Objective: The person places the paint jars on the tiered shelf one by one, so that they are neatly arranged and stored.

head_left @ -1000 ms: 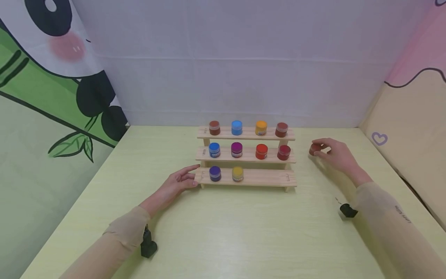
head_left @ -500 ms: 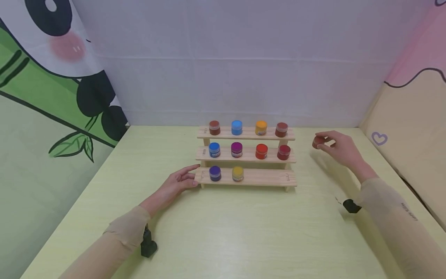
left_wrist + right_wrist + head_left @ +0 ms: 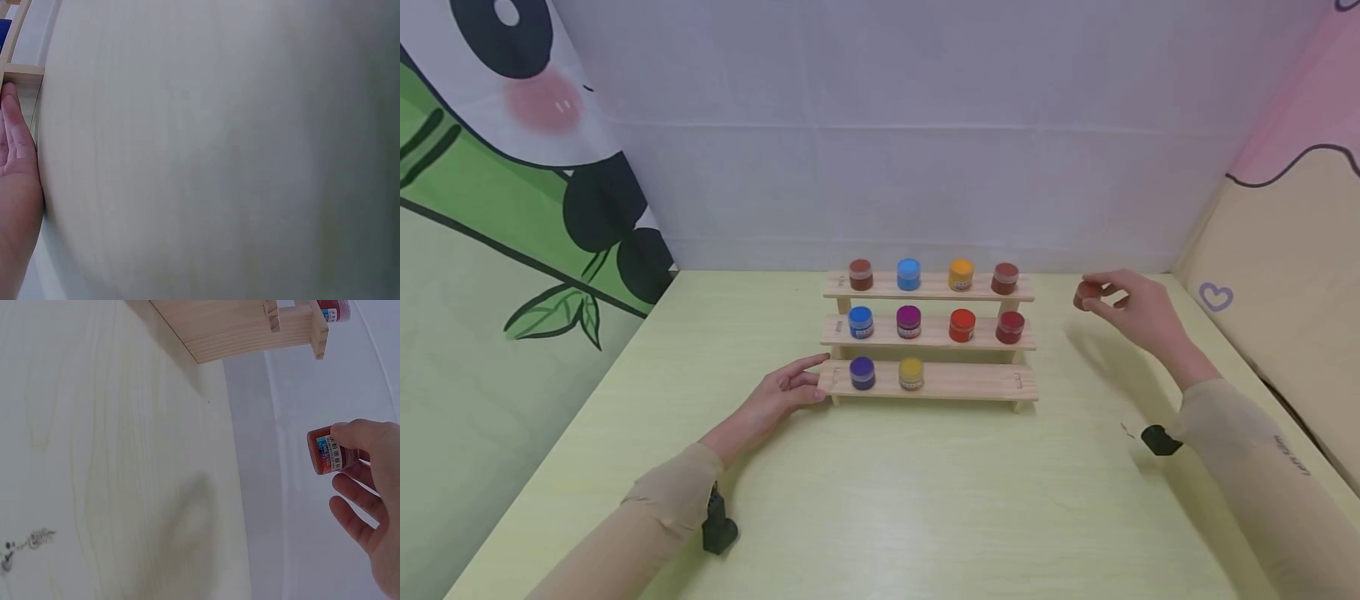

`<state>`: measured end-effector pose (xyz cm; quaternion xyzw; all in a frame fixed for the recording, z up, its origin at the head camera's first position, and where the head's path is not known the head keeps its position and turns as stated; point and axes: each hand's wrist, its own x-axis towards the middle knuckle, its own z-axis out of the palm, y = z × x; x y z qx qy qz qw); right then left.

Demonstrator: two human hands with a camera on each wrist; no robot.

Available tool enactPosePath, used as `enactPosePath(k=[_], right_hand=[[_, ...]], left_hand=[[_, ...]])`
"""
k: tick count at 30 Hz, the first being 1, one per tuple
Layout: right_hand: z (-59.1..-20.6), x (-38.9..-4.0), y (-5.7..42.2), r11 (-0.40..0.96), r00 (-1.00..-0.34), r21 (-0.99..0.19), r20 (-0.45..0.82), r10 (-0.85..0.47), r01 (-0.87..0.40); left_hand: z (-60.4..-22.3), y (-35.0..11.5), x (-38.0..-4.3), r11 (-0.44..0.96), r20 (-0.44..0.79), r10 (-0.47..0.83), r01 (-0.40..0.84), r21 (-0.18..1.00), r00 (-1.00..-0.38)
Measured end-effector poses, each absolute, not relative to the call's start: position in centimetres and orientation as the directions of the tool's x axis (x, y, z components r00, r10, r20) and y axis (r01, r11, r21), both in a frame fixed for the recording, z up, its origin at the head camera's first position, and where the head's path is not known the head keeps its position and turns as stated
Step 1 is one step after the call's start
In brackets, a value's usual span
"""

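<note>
My right hand (image 3: pixel 1138 312) pinches a small reddish-brown paint jar (image 3: pixel 1086 295) between thumb and fingers, above the table to the right of the rack. In the right wrist view the jar (image 3: pixel 328 450) is tilted and shows a printed label. My left hand (image 3: pixel 782 392) touches the left end of the wooden three-step rack (image 3: pixel 966 380), its fingers fairly straight. The left wrist view shows that hand (image 3: pixel 17 181) at the rack's edge, partly cut off. On the lowest step stand a dark blue jar (image 3: pixel 862 373) and a yellow jar (image 3: pixel 912 374), both at the left.
The middle step bears a blue jar (image 3: pixel 861 322), a purple jar (image 3: pixel 908 322), a red jar (image 3: pixel 962 326) and a dark red jar (image 3: pixel 1010 327). More jars line the top step (image 3: pixel 936 286). A pale cloth wall (image 3: pixel 925 167) rises behind the table (image 3: pixel 880 500).
My right hand has lifted the reddish-brown paint jar off the table and moved slightly back and to the right. The left hand and the rack have stayed in place.
</note>
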<state>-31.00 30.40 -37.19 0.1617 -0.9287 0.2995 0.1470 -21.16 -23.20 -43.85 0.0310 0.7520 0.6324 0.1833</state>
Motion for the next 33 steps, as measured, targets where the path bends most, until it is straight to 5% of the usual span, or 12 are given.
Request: enactPosePath(k=[33], right_hand=[[-33.0,-27.1,24.7,0.647,-0.809,-0.547,0.554,-0.197,-0.532]], left_hand=[[-44.0,-23.3,-21.3,0.212,-0.233,0.279,-0.177,0.961,-0.932]])
